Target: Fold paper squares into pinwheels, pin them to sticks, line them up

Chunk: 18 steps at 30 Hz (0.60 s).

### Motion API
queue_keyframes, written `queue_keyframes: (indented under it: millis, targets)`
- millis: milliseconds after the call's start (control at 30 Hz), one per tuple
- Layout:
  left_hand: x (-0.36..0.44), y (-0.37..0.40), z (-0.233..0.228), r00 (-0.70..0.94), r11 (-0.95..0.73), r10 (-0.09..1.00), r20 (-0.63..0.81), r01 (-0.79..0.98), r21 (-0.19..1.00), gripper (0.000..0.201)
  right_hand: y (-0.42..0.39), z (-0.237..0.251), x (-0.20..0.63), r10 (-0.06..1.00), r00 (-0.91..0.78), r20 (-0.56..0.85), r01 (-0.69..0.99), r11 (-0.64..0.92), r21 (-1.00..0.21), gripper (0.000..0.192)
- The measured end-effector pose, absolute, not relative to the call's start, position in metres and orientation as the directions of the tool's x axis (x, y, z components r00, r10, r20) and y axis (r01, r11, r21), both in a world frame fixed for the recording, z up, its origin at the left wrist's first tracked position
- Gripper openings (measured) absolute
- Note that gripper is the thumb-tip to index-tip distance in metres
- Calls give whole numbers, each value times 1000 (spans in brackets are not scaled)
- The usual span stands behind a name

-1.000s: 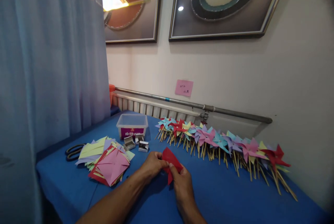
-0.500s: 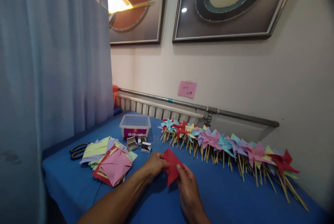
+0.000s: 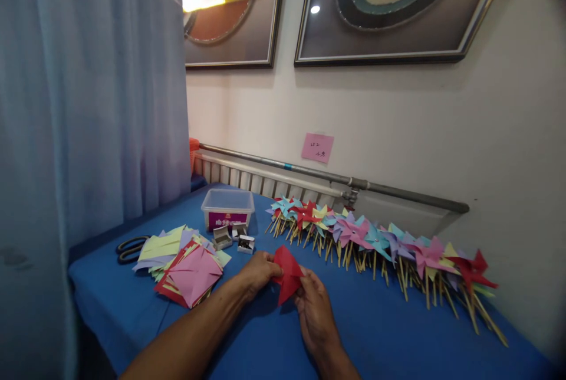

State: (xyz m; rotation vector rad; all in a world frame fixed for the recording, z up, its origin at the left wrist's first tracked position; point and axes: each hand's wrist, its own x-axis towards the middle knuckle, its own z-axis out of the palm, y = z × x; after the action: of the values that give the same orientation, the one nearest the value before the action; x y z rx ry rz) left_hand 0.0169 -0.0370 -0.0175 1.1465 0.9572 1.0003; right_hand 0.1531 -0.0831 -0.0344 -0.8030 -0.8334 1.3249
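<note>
Between my two hands is a red paper square, cut and partly curled, held above the blue cloth. My left hand pinches its left edge between thumb and fingers. On the other side, my right hand grips the right corner with thumb and fingertips. To the left lies a pile of coloured paper squares, a pink slit square on top. Three small boxes stand beyond my left hand; one small open box holds dark little pieces that I cannot make out.
A long row of paper pinwheels on sticks runs along the wall side. Behind the small boxes stands a clear plastic tub. Black-handled scissors lie at the left, near the curtain. A pipe crosses the wall.
My right thumb has shifted from the front of the red paper to its right corner, and the fingers have turned. The paper has tilted and curled. The view has shifted slightly.
</note>
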Motion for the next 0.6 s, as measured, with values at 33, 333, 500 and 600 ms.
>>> queue_keyframes:
  millis: [33, 333, 500, 600]
  targets:
    - [17, -38, -17, 277, 127, 957, -88, -124, 984, 14, -84, -34, 153, 997, 57, 61, -472, 80, -878, 40]
    - [18, -41, -13, 300, 124, 951, -82, -124, 984, 9, -65, -57, 160, 983, 180, 43, -360, 106, -927, 57]
    - [19, -42, -12, 300, 145, 947, -111, -92, 985, 12, -60, -55, 166, 977, 202, 72, -269, 127, -955, 54]
    - [19, -43, -11, 292, 127, 951, -100, -72, 989, 10, -63, -46, 170, 971, 198, 131, -197, 170, -965, 51]
